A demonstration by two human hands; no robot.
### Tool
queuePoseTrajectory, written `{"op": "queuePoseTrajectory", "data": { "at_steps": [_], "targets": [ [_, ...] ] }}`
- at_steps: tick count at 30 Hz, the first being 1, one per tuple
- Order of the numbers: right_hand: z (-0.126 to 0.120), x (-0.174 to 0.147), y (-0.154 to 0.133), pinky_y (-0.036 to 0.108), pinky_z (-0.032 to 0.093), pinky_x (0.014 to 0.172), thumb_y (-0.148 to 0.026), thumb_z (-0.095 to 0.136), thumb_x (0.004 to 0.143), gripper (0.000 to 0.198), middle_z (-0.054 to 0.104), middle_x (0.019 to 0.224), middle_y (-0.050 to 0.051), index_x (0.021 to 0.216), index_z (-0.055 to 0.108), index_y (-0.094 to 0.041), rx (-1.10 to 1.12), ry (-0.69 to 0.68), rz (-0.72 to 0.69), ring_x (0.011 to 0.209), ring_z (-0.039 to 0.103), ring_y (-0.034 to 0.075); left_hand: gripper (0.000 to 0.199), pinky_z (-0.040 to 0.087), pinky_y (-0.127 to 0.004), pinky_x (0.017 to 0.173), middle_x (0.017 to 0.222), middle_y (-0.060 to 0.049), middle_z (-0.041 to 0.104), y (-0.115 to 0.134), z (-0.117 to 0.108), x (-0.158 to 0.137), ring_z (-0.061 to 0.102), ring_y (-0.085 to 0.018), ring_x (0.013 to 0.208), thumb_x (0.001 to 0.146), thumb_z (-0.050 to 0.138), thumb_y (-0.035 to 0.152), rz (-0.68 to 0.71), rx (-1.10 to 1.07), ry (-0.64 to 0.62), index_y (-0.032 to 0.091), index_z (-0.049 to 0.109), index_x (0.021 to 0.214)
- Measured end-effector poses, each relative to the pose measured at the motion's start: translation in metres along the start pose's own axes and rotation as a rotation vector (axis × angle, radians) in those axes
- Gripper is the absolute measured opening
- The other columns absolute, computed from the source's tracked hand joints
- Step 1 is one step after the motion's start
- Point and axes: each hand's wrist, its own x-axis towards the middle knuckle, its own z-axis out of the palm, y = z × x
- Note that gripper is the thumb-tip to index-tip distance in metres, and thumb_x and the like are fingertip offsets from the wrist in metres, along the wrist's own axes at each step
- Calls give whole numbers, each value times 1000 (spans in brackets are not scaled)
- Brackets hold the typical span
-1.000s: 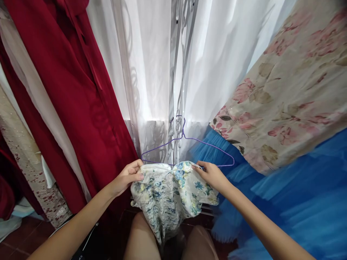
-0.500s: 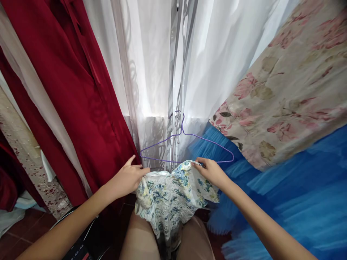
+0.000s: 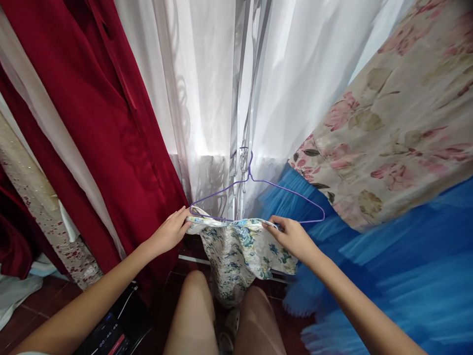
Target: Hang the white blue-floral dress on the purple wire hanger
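A purple wire hanger (image 3: 284, 189) hangs by its hook from a metal piece in front of the white cloth. Below its bar spreads a white top with a blue and yellow floral print (image 3: 236, 251). My left hand (image 3: 172, 229) is closed on the left end of the top's neckline, where the fabric lies around the hanger's left corner. The other side of the neckline is pinched by my right hand (image 3: 286, 230), just below the hanger's bar. On the right, the hanger's corner is bare. The top's lower part hangs between my knees.
Dark red cloth (image 3: 121, 162) hangs at the left, white curtains (image 3: 314, 64) behind. To the right hang a floral cloth (image 3: 399, 143) and blue tulle (image 3: 399, 281). A phone (image 3: 111, 335) showing a timer lies at the lower left, above the tiled floor.
My left hand has moved up and left, pulling the neckline onto the hanger's left corner. The top is stretched wider and higher. My right hand has barely moved.
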Motion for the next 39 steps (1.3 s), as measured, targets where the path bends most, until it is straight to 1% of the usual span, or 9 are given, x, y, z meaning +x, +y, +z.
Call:
{"op": "queuePoseTrajectory", "data": {
  "at_steps": [5, 12, 17, 21, 23, 26, 29, 35, 39],
  "targets": [
    [0, 0, -3, 27, 29, 52, -48, 47, 91, 33, 55, 55, 0, 75, 60, -22, -18, -9, 28, 51, 50, 18, 21, 29, -42, 118, 154, -7, 42, 15, -12, 3, 31, -22, 146, 101, 36, 36, 19, -213, 108, 22, 51, 108],
    [12, 0, -6, 27, 30, 54, -47, 48, 91, 33, 61, 61, 2, 73, 59, -22, 15, 6, -12, 57, 52, 19, 16, 38, -43, 110, 142, -8, 56, 51, -28, 34, 45, -22, 138, 98, 40, 23, 144, -283, 281, 23, 51, 110],
    [16, -4, -10, 27, 32, 55, -43, 47, 92, 30, 62, 62, 2, 76, 63, -22, 47, -2, -28, 57, 54, 19, 19, 39, -40, 105, 109, -5, 72, 69, -32, 69, 61, -21, 114, 87, 44, 6, 338, -220, 395, 20, 51, 77],
    [15, -6, -14, 28, 32, 56, -45, 45, 93, 33, 64, 65, 3, 80, 63, -22, 21, 10, -23, 59, 56, 20, 8, 45, -27, 78, 90, -1, 66, 69, -24, 90, 61, -15, 83, 84, 52, 12, 185, -362, 559, 20, 51, 84],
    [16, -6, -15, 28, 33, 57, -45, 44, 94, 33, 66, 68, 4, 81, 63, -22, 26, -2, -24, 60, 58, 21, 7, 39, -22, 63, 73, 4, 55, 69, -18, 96, 52, -12, 65, 86, 55, 18, 124, -414, 540, 20, 55, 92],
    [20, -6, -15, 28, 35, 58, -45, 44, 95, 32, 67, 68, 3, 81, 62, -22, 31, -8, -10, 60, 59, 21, 17, 31, -22, 56, 62, 6, 39, 71, -11, 99, 39, -10, 54, 89, 52, 23, 125, -435, 444, 19, 63, 101],
    [21, -8, -16, 28, 34, 57, -46, 44, 95, 33, 64, 64, 2, 82, 62, -22, 25, -6, 7, 58, 58, 20, 22, 34, -22, 60, 68, 3, 50, 73, -10, 103, 44, -11, 61, 91, 49, 23, 189, -550, 369, 19, 68, 103],
    [18, -10, -26, 27, 33, 57, -42, 46, 94, 30, 64, 68, 2, 79, 61, -22, 25, -4, 11, 62, 57, 19, 9, 41, -22, 63, 80, 0, 60, 71, -25, 124, 53, -13, 68, 83, 61, 25, 147, -1123, 357, 19, 65, 88],
    [20, -10, -29, 26, 31, 56, -40, 48, 93, 25, 67, 70, 3, 83, 65, -23, -33, 13, 63, 62, 59, 20, 11, 43, -25, 70, 79, -1, 61, 75, -30, 132, 56, -15, 73, 85, 59, 24, 243, -854, 206, 19, 68, 88]
  ]
}}
